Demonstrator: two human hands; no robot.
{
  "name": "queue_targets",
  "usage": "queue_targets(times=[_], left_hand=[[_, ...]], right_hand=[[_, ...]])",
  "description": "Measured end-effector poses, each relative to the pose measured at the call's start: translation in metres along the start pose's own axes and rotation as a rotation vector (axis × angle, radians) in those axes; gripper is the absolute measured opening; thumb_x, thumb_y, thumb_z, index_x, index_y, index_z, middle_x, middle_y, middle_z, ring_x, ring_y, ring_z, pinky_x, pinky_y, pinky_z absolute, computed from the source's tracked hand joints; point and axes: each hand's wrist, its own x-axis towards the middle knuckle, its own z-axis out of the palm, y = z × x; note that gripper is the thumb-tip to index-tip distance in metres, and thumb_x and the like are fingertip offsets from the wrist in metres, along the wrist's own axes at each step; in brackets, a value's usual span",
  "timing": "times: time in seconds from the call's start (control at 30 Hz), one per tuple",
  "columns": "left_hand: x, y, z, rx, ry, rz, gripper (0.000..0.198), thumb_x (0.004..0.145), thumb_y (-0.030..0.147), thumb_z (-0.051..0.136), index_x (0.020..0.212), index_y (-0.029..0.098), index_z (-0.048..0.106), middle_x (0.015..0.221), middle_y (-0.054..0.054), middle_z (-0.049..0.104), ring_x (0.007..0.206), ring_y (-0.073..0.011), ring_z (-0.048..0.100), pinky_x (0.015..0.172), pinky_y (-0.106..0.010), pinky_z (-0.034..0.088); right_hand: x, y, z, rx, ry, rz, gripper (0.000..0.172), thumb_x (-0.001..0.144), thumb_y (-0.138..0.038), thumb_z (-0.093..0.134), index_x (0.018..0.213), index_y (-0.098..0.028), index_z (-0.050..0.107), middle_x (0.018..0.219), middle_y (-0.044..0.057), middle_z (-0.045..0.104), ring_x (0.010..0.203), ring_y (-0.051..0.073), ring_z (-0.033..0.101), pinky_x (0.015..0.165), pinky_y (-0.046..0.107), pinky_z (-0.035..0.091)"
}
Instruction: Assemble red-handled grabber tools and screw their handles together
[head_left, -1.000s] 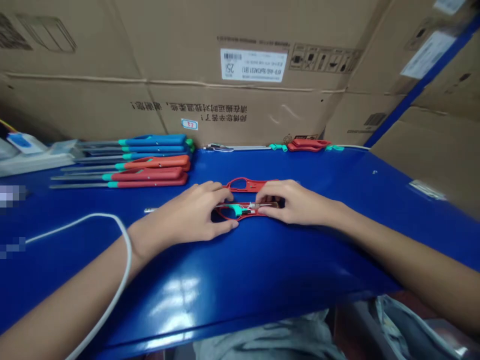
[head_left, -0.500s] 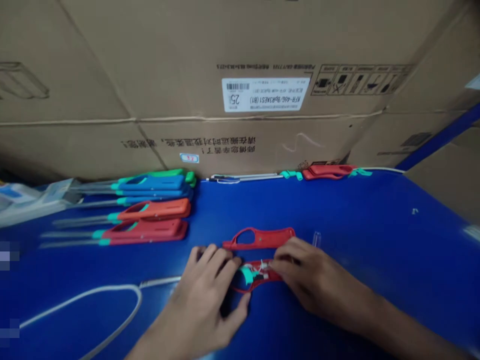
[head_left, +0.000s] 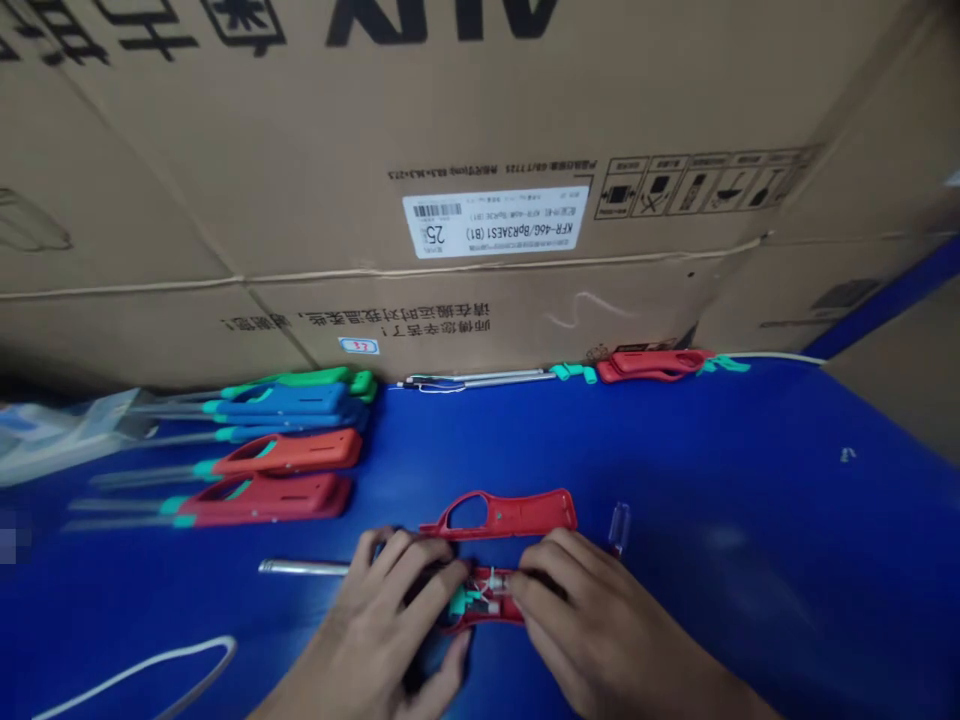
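Note:
My left hand (head_left: pixel 386 610) lies over the left end of an opened red lighter half-shell (head_left: pixel 506 612), thumb at its near edge and fingers on its far edge. A teal trigger (head_left: pixel 459 602) and small white and dark inner parts show inside the shell. From under my left fingers a metal tube (head_left: pixel 304 568) sticks out to the left. My right hand (head_left: pixel 607 625) covers the right end, its fingertips pressed together at the inner parts; what they grip is mostly hidden. Just beyond lies the matching red half-shell (head_left: pixel 529 515), inner side up.
A small clear tube-like piece (head_left: pixel 619 528) is near my right hand. Assembled lighters (head_left: pixel 277 495) in several colours lie at left. Along the large carton (head_left: pixel 337 180) are metal rods (head_left: pixel 502 379), teal pieces (head_left: pixel 574 372) and red shells (head_left: pixel 652 364). A white cord (head_left: pixel 150 662) curves front left.
The view has tilted upward, so the table things sit lower in it. My right fingers stay at the lighter's inner parts, and my left hand keeps its place on the shell.

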Motion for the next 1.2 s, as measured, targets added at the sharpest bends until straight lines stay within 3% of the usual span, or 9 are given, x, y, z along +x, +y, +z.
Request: queue_targets(times=[0.13, 0.23, 0.47, 0.6, 0.9, 1.2], left_hand=[[0.006, 0.006, 0.003, 0.025, -0.07, 0.126, 0.025, 0.082, 0.016, 0.058, 0.105, 0.018, 0.065, 0.099, -0.01, 0.069, 0.09, -0.0251, 0.061, 0.082, -0.045, 0.047], [0.008, 0.008, 0.005, 0.028, -0.044, 0.176, 0.022, 0.082, 0.016, 0.058, 0.103, 0.013, 0.064, 0.1, -0.012, 0.069, 0.09, -0.0256, 0.061, 0.079, -0.044, 0.048], [0.004, 0.005, 0.007, -0.035, -0.043, 0.191, 0.018, 0.086, 0.014, 0.055, 0.102, 0.014, 0.064, 0.101, -0.012, 0.068, 0.097, -0.0245, 0.061, 0.086, -0.044, 0.051], [-0.001, 0.003, 0.005, -0.055, -0.058, 0.166, 0.026, 0.089, 0.015, 0.053, 0.113, 0.017, 0.063, 0.108, -0.012, 0.067, 0.102, -0.0251, 0.06, 0.093, -0.046, 0.051], [-0.001, 0.003, 0.002, -0.02, -0.121, 0.13, 0.023, 0.092, 0.019, 0.05, 0.111, 0.019, 0.063, 0.111, -0.011, 0.065, 0.101, -0.0256, 0.058, 0.088, -0.045, 0.049], [-0.001, 0.003, 0.004, -0.116, -0.111, 0.16, 0.022, 0.092, 0.02, 0.054, 0.112, 0.018, 0.063, 0.106, -0.009, 0.069, 0.102, -0.022, 0.061, 0.094, -0.041, 0.047]], right_hand=[[-0.002, -0.001, 0.002, 0.059, 0.019, 0.056, 0.02, 0.086, -0.006, 0.048, 0.089, -0.018, 0.064, 0.085, 0.006, 0.062, 0.079, 0.02, 0.057, 0.075, 0.036, 0.053], [-0.002, -0.001, 0.003, 0.079, 0.001, 0.079, 0.023, 0.086, -0.004, 0.047, 0.089, -0.019, 0.064, 0.085, 0.006, 0.063, 0.08, 0.021, 0.058, 0.077, 0.038, 0.052], [0.0, -0.005, 0.003, 0.07, 0.044, 0.066, 0.024, 0.092, -0.008, 0.042, 0.09, -0.018, 0.064, 0.088, 0.007, 0.062, 0.082, 0.021, 0.057, 0.076, 0.038, 0.052], [0.003, -0.003, -0.001, 0.06, 0.003, 0.036, 0.021, 0.094, -0.013, 0.046, 0.093, -0.018, 0.066, 0.089, 0.007, 0.063, 0.086, 0.019, 0.057, 0.081, 0.034, 0.051], [0.008, -0.007, -0.015, 0.106, -0.044, 0.07, 0.02, 0.093, -0.014, 0.049, 0.093, -0.016, 0.068, 0.089, 0.007, 0.064, 0.086, 0.017, 0.059, 0.081, 0.031, 0.05], [0.0, -0.002, -0.016, 0.136, -0.001, -0.017, 0.017, 0.09, -0.017, 0.052, 0.099, -0.014, 0.067, 0.097, 0.01, 0.067, 0.092, 0.019, 0.061, 0.086, 0.034, 0.05]])
